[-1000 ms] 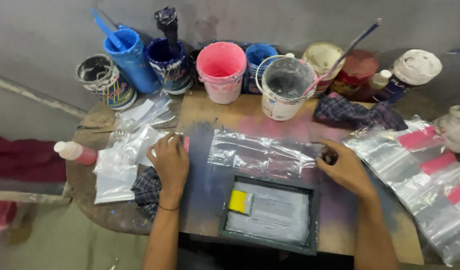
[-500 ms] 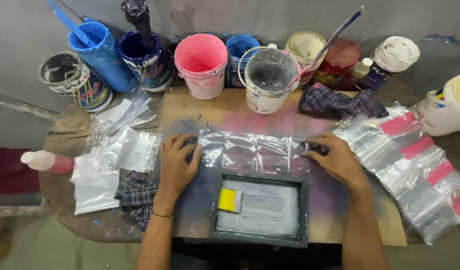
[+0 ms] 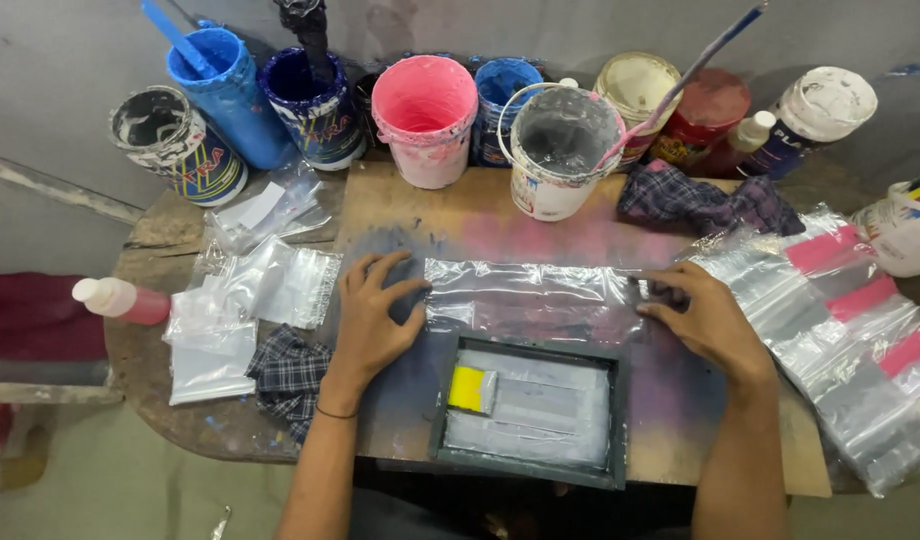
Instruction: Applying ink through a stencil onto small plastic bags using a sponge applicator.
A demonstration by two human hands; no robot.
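Glossy clear plastic bag (image 3: 530,295) on paint-stained wooden board (image 3: 480,215).

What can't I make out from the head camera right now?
- Right hand: fingertips hidden behind its own knuckles at the clear plastic bag.
- Screen frame: near edge lost in shadow.
- Stack of bags: cut off by the right edge.
- Blue bucket: contents hidden by the white bucket.

Paint buckets (image 3: 425,118), checked rag (image 3: 695,200), pink bottle (image 3: 120,299).

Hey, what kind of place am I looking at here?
Likely a small screen-printing workbench: paint-stained buckets line the back, a framed printing screen lies in front, and both hands flatten a clear plastic bag on the ink-smeared board.
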